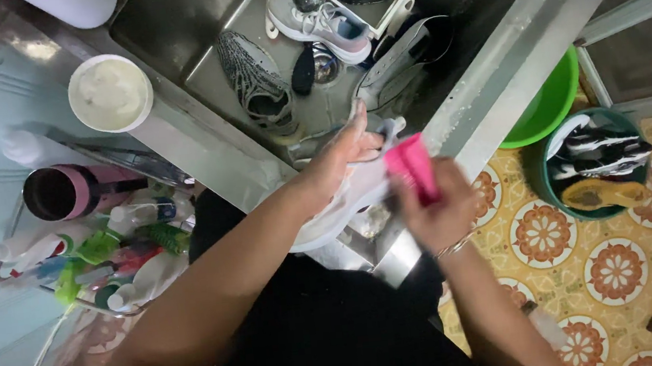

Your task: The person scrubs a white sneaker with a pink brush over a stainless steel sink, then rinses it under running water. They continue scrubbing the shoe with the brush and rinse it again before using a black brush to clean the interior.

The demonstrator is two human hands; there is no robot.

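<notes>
Over the steel sink (484,69), left hand (340,161) clasps a white shoe (344,205) while right hand (442,211), fingers wrapped around a pink brush (412,167), seems mid-scrub, needing firm strokes next.

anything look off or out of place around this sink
Yes: shoes fill the steel sink. A grey knit sneaker and a white-and-pink sneaker lie by the drain. The left hand holds a white shoe while the right hand grips a pink brush. No spill is visible.
</notes>
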